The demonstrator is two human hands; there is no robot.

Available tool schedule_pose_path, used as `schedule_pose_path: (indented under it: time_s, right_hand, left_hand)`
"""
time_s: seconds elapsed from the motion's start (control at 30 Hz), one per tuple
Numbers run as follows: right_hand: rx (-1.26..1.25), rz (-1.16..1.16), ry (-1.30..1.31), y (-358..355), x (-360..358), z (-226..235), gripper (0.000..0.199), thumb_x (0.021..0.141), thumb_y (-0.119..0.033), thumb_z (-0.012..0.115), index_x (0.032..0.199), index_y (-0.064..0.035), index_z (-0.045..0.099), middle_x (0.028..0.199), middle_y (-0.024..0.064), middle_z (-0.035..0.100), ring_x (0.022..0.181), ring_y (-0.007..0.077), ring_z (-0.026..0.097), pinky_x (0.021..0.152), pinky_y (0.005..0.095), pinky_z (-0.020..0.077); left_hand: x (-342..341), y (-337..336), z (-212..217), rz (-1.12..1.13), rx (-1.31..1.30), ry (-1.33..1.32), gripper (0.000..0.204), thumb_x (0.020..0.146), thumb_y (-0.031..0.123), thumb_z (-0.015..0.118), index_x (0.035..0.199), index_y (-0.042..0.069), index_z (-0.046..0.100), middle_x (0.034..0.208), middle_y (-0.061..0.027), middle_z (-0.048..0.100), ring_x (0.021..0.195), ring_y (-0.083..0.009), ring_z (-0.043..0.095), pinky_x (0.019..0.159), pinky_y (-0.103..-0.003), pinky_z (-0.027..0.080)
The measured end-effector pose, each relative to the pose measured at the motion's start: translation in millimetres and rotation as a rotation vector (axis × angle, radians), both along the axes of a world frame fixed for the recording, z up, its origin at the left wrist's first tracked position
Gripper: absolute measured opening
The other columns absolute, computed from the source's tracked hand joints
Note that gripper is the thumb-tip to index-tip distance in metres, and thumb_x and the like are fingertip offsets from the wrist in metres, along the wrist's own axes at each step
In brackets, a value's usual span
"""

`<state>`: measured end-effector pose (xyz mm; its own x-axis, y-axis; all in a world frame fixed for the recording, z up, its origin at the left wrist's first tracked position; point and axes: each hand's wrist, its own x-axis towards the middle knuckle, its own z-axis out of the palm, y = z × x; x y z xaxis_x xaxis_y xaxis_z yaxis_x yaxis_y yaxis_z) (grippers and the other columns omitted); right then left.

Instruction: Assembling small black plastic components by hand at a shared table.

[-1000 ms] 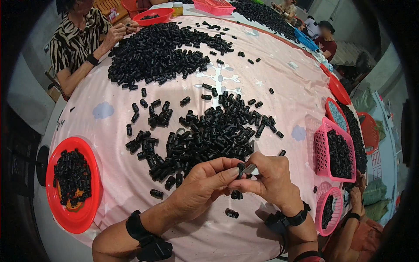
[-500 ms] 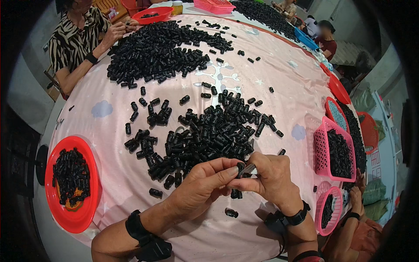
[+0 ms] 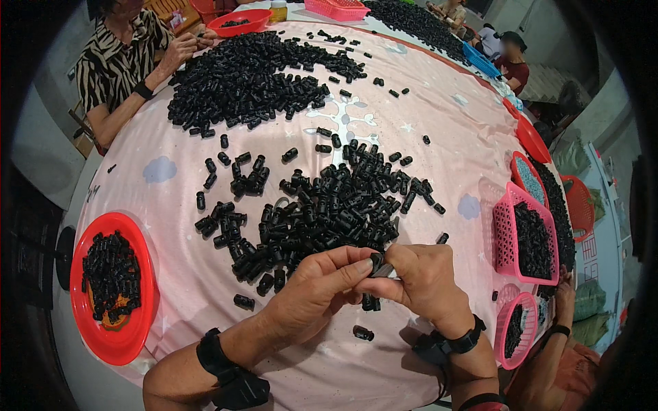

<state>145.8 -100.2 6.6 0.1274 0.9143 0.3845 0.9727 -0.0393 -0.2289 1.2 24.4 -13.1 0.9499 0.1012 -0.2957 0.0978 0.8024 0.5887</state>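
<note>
My left hand (image 3: 319, 288) pinches a small black cord lock (image 3: 375, 260) between thumb and fingers. Right against it, my right hand (image 3: 428, 281) is closed around a small greyish, flat-edged piece (image 3: 386, 270), whose tip touches the cord lock; its kind is mostly hidden by the fingers. Just beyond both hands lies a loose heap of black cord locks (image 3: 336, 205) on the pink cloth. A single cord lock (image 3: 363, 333) rests on the cloth between my forearms.
A red plate (image 3: 148, 301) of black pieces stands at left. Pink baskets (image 3: 506, 233) with black parts line the right edge, beside a co-worker's arm (image 3: 563, 308). A larger black pile (image 3: 240, 82) lies far left, near a person in a striped shirt (image 3: 110, 61).
My right hand has turned slightly, and the greyish piece sits lower and flatter against the cord lock. At the right edge, the co-worker's hand has moved up toward the pink basket.
</note>
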Motion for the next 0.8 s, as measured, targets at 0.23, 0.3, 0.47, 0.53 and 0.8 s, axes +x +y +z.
schedule_pose_path:
  time_s: [0.23,0.3,0.47,0.53,0.8]
  right_hand:
    - [0.083,0.04,0.302,-2,0,11,0.042,0.071,-0.042,0.079,0.072,-0.0077,0.055,0.056,0.0049,0.059,0.047,0.0189,0.061,0.043,0.0264,0.0442]
    - [0.125,-0.008,0.535,-1,-6,18,0.028,0.074,-0.024,0.079,0.086,-0.0046,0.062,0.067,0.0075,0.065,0.055,0.0169,0.065,0.047,0.0253,0.0474]
    - [0.117,0.113,0.58,-1,-1,11,0.027,0.074,-0.008,0.072,0.099,-0.003,0.063,0.077,0.01,0.068,0.06,0.0164,0.067,0.051,0.0248,0.0491]
    - [0.108,0.129,0.587,-1,0,11,0.027,0.074,-0.005,0.071,0.1,-0.003,0.063,0.079,0.0105,0.068,0.06,0.0169,0.067,0.051,0.0248,0.049]
    - [0.134,-0.016,0.572,-2,-4,6,0.017,0.082,-0.013,0.07,0.093,-0.0034,0.063,0.064,0.0063,0.064,0.055,0.011,0.063,0.049,0.0235,0.0471]
  left_hand:
    - [-3,-1,2,0.0,-0.021,-0.03,0.023,0.095,0.02,0.054,0.113,0.006,0.058,0.093,0.0014,0.061,0.081,-0.005,0.055,0.073,-0.02,0.045]
    - [-2,1,0,-0.008,-0.031,-0.046,0.022,0.095,0.019,0.054,0.113,0.006,0.058,0.095,0.0008,0.062,0.083,-0.0061,0.057,0.076,-0.021,0.046]
    - [-3,5,6,-0.008,0.042,-0.057,0.023,0.096,0.021,0.054,0.112,0.006,0.059,0.088,0.0025,0.06,0.074,-0.0037,0.051,0.07,-0.019,0.043]
    - [-4,5,6,0.004,0.029,-0.055,0.023,0.096,0.022,0.054,0.113,0.006,0.059,0.088,0.0025,0.06,0.075,-0.0035,0.051,0.07,-0.019,0.043]
    - [-4,8,3,0.074,0.03,-0.096,0.026,0.096,0.02,0.054,0.118,0.007,0.054,0.092,-0.0018,0.061,0.081,-0.0072,0.055,0.074,-0.021,0.044]
